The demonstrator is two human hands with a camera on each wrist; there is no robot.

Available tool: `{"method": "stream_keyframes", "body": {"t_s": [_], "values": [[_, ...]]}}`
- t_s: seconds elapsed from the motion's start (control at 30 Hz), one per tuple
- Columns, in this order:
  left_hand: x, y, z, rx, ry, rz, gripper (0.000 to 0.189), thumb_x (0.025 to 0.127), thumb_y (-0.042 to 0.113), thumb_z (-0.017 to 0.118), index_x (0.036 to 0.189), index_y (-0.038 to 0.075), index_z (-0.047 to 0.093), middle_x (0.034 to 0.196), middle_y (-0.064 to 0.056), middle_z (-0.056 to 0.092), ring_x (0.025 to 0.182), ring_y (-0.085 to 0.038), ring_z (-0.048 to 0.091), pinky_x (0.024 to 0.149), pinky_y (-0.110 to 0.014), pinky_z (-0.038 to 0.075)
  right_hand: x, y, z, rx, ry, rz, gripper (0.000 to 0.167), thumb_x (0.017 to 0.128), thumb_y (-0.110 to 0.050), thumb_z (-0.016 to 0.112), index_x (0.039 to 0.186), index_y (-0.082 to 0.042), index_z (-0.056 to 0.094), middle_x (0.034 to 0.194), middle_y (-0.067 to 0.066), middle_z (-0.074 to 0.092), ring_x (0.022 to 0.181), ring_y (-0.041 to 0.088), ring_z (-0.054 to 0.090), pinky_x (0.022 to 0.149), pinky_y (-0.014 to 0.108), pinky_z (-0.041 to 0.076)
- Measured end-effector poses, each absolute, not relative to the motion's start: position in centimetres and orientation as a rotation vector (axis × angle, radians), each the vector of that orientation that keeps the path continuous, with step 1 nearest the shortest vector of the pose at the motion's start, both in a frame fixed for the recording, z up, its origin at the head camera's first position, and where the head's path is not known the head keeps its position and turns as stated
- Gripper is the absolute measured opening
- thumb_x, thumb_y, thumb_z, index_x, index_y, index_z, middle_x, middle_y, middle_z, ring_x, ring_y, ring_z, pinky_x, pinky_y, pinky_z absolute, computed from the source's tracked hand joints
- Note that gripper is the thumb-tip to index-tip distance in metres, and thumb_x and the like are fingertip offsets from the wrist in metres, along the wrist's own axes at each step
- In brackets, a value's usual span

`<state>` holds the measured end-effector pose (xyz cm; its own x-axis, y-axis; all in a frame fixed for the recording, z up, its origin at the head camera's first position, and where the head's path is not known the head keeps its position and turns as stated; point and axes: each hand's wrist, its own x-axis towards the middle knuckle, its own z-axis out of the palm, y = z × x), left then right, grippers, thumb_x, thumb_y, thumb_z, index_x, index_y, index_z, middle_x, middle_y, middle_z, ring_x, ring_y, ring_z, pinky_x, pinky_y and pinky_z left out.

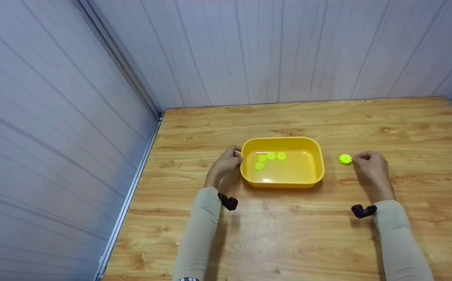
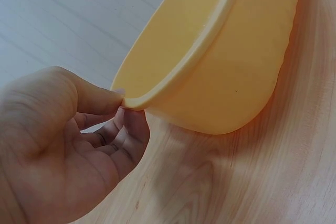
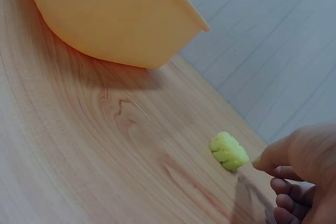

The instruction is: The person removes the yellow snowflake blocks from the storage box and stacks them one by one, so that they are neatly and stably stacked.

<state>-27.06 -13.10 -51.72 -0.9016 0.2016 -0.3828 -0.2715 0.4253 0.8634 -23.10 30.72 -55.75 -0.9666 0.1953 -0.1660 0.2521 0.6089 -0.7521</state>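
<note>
A yellow rectangular plastic basin (image 1: pixel 282 184) sits on the wooden table, and several flat, bright yellow-green flower-shaped pieces (image 1: pixel 271 155) lie inside it toward its left and back. My left hand (image 1: pixel 226 163) pinches the basin's left rim; the left wrist view shows the thumb on top of the rim (image 2: pixel 157 94) and fingers beneath it. To the right of the basin stands a short stack of the same flower pieces (image 1: pixel 345 159), seen from the side as a scalloped block (image 3: pixel 229 151). My right hand (image 1: pixel 373 166) is just right of this stack, loosely bent fingertips close to its edge.
The wood-grain table (image 1: pixel 273 242) runs back to a pale panelled wall (image 1: pixel 257 54). Another such wall (image 1: pixel 54 140) stands on the left, with a metal strip along the table's edge. Dark wrist mounts (image 1: pixel 363 211) project inward from both sleeves.
</note>
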Motion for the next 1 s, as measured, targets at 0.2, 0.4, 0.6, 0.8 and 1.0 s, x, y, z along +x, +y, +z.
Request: {"method": "stream_keyframes", "body": {"t_s": [0.2, 0.4, 0.6, 0.8, 1.0], "values": [[-27.0, -13.1, -51.8, -0.045, 2.259, 1.484, 0.039, 0.092, 0.004, 0.049, 0.131, 0.004, 0.045, 0.088, -0.003, 0.044, 0.079, -0.016, 0.044, 0.068, -0.025, 0.039, -23.1, 30.6, -55.9, 0.384, 2.771, -1.291, 0.038, 0.097, -0.031, 0.049, 0.117, 0.000, 0.061, 0.108, 0.016, 0.058, 0.092, 0.026, 0.053, 0.073, 0.031, 0.043], [-27.0, -13.1, -51.8, -0.044, 2.275, 1.482, 0.036, 0.094, 0.007, 0.050, 0.130, 0.005, 0.046, 0.089, -0.003, 0.045, 0.079, -0.015, 0.044, 0.069, -0.026, 0.039, -23.2, 30.5, -55.9, 0.357, 2.793, -1.280, 0.037, 0.097, -0.029, 0.051, 0.116, 0.001, 0.062, 0.108, 0.017, 0.059, 0.089, 0.024, 0.055, 0.071, 0.027, 0.044], [-27.1, -13.1, -51.8, -0.044, 2.272, 1.481, 0.035, 0.094, 0.005, 0.049, 0.129, 0.006, 0.046, 0.088, -0.004, 0.045, 0.078, -0.015, 0.044, 0.070, -0.027, 0.040, -23.3, 30.5, -55.9, 0.351, 2.851, -1.244, 0.035, 0.097, -0.028, 0.052, 0.113, 0.001, 0.064, 0.105, 0.017, 0.061, 0.085, 0.021, 0.055, 0.067, 0.025, 0.043], [-27.0, -13.1, -51.8, -0.040, 2.274, 1.490, 0.036, 0.094, 0.006, 0.050, 0.130, 0.005, 0.046, 0.088, -0.003, 0.045, 0.078, -0.015, 0.044, 0.069, -0.026, 0.039, -23.2, 30.4, -55.8, 0.354, 2.866, -1.244, 0.035, 0.097, -0.030, 0.052, 0.111, 0.000, 0.064, 0.103, 0.016, 0.061, 0.084, 0.022, 0.055, 0.068, 0.028, 0.043], [-26.9, -13.1, -51.7, -0.037, 2.268, 1.510, 0.036, 0.092, 0.003, 0.049, 0.129, 0.005, 0.046, 0.087, -0.003, 0.045, 0.079, -0.016, 0.044, 0.070, -0.027, 0.039, -23.2, 30.0, -54.9, 0.370, 2.849, -1.294, 0.038, 0.097, -0.031, 0.049, 0.115, 0.001, 0.061, 0.106, 0.016, 0.058, 0.089, 0.023, 0.053, 0.068, 0.028, 0.043]]}}
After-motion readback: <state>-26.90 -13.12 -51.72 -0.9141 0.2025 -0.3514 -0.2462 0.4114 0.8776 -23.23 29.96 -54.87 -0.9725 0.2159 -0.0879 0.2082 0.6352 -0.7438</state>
